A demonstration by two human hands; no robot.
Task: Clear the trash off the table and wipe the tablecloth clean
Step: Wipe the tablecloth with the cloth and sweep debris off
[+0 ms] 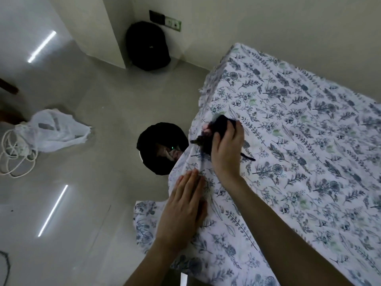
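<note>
- My right hand [225, 147] is closed around a dark cloth [216, 133], pressing it on the tablecloth [309, 151] right at the table's left edge.
- Small pinkish and dark scraps [203, 133] sit bunched at the cloth's leading side; can't tell what they are.
- Bin [160, 148] stands on the floor directly under that edge, dark liner open, some waste already visible inside. My read: the cloth is held here to shove the scraps over the lip into it.
- My left hand [185, 205] lies flat, fingers together, on the overhanging fabric just below the right hand. Likely pinning the fabric so it doesn't drag with the wipe.
- The cloth is wadded up, no clean long axis; it runs roughly along my fingers, pointing away from me.
- White plastic bag [55, 131] and cable [14, 153] on the floor, well apart from the table.
</note>
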